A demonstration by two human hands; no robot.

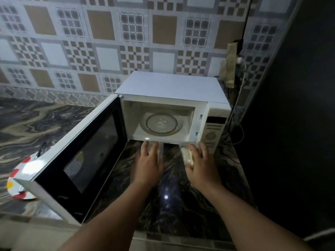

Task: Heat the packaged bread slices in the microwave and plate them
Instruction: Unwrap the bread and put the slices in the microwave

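Bread packets [187,157], 1 gripped in each of 2 hands [148,163], face the open microwave [163,122]; its door [78,160] hides a plate [20,180].

A marbled bench [36,122] in swirls of grey, black and tan runs across the lower part of the view, glossy enough to throw back a small point of light near the front edge. Behind it rises a tiled wall [101,42] patterned with tan squares, white squares, grey grids and brown-and-white chequers, with a narrow ornamental border where it meets the bench. At the right, a black cable [246,19] drops down the wall to a socket cluster [237,58], where a pale, cloth-like strip [230,66] hangs and thin wires [240,131] loop down behind. A dark flat panel [293,124] fills the right side.
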